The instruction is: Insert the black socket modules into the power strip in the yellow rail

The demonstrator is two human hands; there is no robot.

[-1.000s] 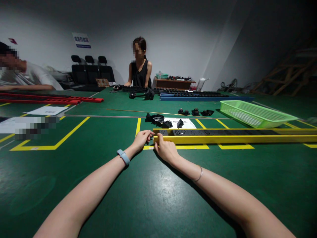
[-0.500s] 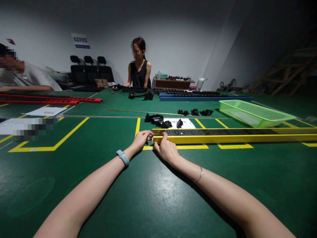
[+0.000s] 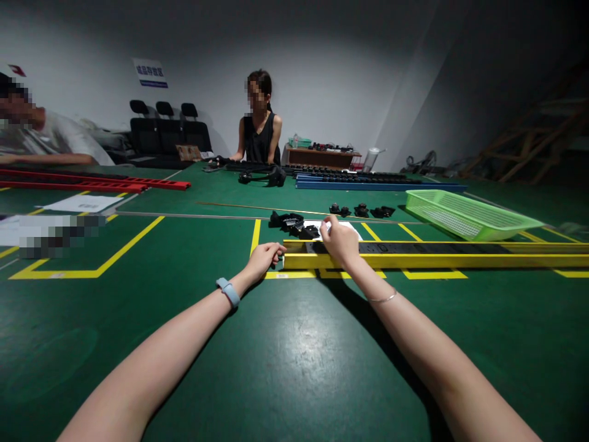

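Note:
A long yellow rail [image 3: 437, 261] with a dark strip of sockets along its channel lies across the table, running off to the right. At its left end is my left hand [image 3: 262, 259], fingers curled together against the end; what they pinch, if anything, is hidden. My right hand [image 3: 341, 242] hangs over the rail with its fingers bent inward, close to a white sheet [image 3: 353, 232]. Its grip is hidden too. Just left of those fingers, black plastic pieces [image 3: 288, 222] lie in a loose pile, some at the edge of the sheet.
A green basket [image 3: 473, 215] stands behind the rail on the right. Several black parts [image 3: 362, 210] sit beside a thin rod [image 3: 248, 207]. Blue rails [image 3: 368, 184] and red rails [image 3: 156, 184] lie farther back. One person [image 3: 260, 132] is across the table, another [image 3: 59, 138] at the left.
My right hand has left the rail's left end and moved right and away from me, over the rail to the sheet. A black piece there is now out of sight. The left hand stays put.

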